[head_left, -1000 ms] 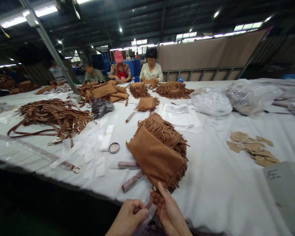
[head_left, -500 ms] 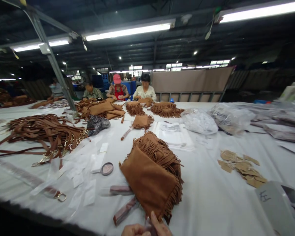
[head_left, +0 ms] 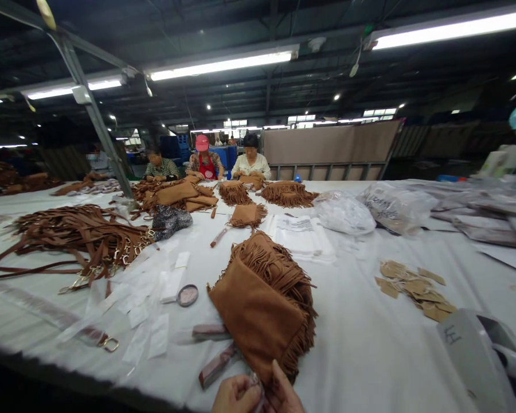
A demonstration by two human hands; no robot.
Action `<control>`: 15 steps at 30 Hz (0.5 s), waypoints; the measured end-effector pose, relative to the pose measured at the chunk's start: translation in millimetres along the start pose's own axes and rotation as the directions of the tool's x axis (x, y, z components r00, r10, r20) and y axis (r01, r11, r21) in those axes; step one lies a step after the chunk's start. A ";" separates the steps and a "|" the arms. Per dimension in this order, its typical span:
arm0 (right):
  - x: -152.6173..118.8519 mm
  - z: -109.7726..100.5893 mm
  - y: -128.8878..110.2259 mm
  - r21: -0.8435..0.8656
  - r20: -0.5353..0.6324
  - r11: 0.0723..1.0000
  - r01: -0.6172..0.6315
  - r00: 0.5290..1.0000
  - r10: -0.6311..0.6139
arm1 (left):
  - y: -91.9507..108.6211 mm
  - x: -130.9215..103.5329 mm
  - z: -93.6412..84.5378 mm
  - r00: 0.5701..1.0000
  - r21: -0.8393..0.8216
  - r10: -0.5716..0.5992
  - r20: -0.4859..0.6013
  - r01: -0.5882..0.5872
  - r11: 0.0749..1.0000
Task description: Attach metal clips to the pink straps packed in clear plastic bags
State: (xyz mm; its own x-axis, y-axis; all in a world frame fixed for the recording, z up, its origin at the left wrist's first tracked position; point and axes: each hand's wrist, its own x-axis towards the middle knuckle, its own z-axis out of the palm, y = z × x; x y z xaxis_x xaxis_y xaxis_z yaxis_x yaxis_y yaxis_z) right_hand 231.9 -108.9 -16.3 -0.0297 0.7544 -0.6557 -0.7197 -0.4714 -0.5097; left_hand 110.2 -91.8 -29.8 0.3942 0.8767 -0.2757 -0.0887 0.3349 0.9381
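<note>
At the table's near edge, my left hand [head_left: 236, 394] is closed, thumb and fingers pinching a crumpled clear plastic sleeve [head_left: 255, 383], with something brownish in it that my hands mostly hide. My right hand [head_left: 284, 393] grips the same sleeve from the other side, its fingertip by the lower corner of a brown fringed bag [head_left: 258, 312]. That bag lies tilted on a pile of fringed bags [head_left: 279, 258]. To the left of the bag lie two plastic-wrapped brown straps [head_left: 217, 365], folded into short bundles.
Brown straps with gold clasps [head_left: 86, 235] are heaped at left, near a round dish [head_left: 187, 295] and white slips. Tan tags [head_left: 415, 287] and a grey machine [head_left: 477, 355] are at right. Plastic bags [head_left: 344, 212] lie farther back. Several co-workers [head_left: 250, 163] sit across the table.
My hands have risen slightly, and the left has turned, showing more of its fingers and the plastic between them. The view has shifted a little; the bags stay put.
</note>
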 end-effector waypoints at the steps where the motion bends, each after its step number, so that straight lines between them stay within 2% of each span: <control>1: -3.8 2.6 1.5 0.041 -0.018 0.999 -0.018 1.000 0.019 | 2.9 -3.0 -1.7 1.000 0.008 0.013 0.013 -0.013 1.000; 5: -17.3 11.1 4.9 0.159 -0.040 0.985 0.066 0.997 -0.060 | 12.5 -10.4 -4.8 0.999 0.008 0.022 -0.039 -0.021 1.000; 10: -21.4 14.9 5.4 0.151 -0.046 0.980 0.129 0.991 -0.124 | 8.8 -4.1 -8.3 0.976 -0.011 -0.101 -0.192 0.101 0.995; 15: -20.6 12.4 2.5 0.134 -0.024 0.982 0.133 0.991 -0.131 | 6.7 0.9 -8.3 0.971 0.003 -0.018 -0.238 0.019 1.000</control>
State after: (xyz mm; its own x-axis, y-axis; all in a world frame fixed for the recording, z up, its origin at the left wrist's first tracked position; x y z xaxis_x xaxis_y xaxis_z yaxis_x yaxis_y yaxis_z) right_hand 222.1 -120.0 2.9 0.0814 0.7982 -0.5968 -0.8038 -0.3015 -0.5129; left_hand 102.4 -85.9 -25.5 0.1667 0.9276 -0.3342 -0.0788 0.3504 0.9333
